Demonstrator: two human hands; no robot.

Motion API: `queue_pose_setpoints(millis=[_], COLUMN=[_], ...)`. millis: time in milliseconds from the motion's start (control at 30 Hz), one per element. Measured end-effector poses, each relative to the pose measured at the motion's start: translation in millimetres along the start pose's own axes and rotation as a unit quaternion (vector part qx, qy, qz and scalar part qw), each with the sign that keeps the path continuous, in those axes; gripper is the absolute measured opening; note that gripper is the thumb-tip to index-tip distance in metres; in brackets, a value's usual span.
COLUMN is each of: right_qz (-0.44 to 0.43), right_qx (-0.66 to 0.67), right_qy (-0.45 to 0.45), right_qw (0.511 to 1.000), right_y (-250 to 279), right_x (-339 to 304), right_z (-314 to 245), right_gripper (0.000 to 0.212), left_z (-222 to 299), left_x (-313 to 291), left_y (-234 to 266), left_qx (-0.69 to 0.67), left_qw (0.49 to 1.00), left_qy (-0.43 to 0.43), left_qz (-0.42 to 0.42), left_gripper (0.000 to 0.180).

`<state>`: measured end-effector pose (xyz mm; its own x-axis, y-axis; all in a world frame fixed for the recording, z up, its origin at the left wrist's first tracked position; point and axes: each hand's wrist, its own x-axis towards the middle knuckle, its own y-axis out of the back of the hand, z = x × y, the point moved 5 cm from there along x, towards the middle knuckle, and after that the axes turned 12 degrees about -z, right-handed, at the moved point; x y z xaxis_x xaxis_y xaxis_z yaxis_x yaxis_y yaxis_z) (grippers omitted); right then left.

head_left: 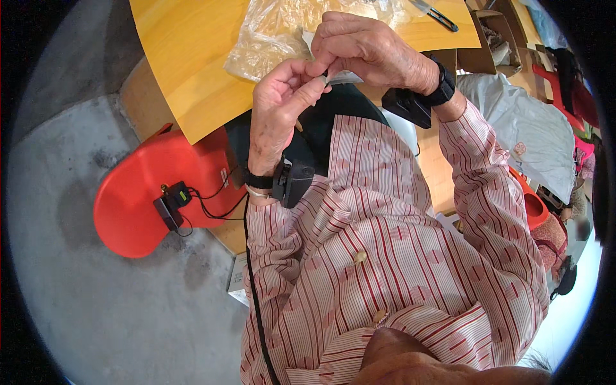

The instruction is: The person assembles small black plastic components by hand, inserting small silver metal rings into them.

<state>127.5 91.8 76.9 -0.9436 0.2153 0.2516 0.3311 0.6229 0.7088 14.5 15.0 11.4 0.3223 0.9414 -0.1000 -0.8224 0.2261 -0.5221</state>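
My left hand [282, 102] and my right hand [369, 54] meet in front of me, close to the near edge of the yellow table [199, 70]. The fingertips of both are pinched together around a small dark piece [326, 75], mostly hidden by the fingers, so I cannot make out its kind. Just behind my hands a crumpled clear plastic bag [266, 38] lies on the table. Something white shows beside my right fingers. Each wrist wears a black strap with a dark device on it.
A cutter-like tool with a dark handle [441, 18] lies at the table's far right. To the left stands a red plastic chair [131, 199] holding small black devices with cables. A cardboard box [504, 38] and a white sack [520, 128] are at the right.
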Motion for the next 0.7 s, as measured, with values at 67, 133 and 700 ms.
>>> queue_pose_setpoints(millis=[67,133,700], right_qz=[-0.001,-0.002,0.012], right_qx=[-0.003,-0.006,0.106], right_qy=[-0.003,-0.006,-0.076], right_qw=[1.0,1.0,0.991], right_y=[-3.3,-4.8,-3.0], right_x=[-1.6,-2.6,-9.9], right_z=[2.0,2.3,3.6], right_gripper=[0.017,0.018,0.016], left_z=[1.9,3.6,7.3], left_x=[-1.0,-2.2,-3.2], left_y=[-1.0,-1.2,-2.4], left_qx=[0.001,0.019,0.014], left_qw=[1.0,1.0,1.0], left_qy=[-0.012,-0.015,-0.009], left_qz=[0.01,0.015,0.013], left_gripper=[0.021,0.02,0.021])
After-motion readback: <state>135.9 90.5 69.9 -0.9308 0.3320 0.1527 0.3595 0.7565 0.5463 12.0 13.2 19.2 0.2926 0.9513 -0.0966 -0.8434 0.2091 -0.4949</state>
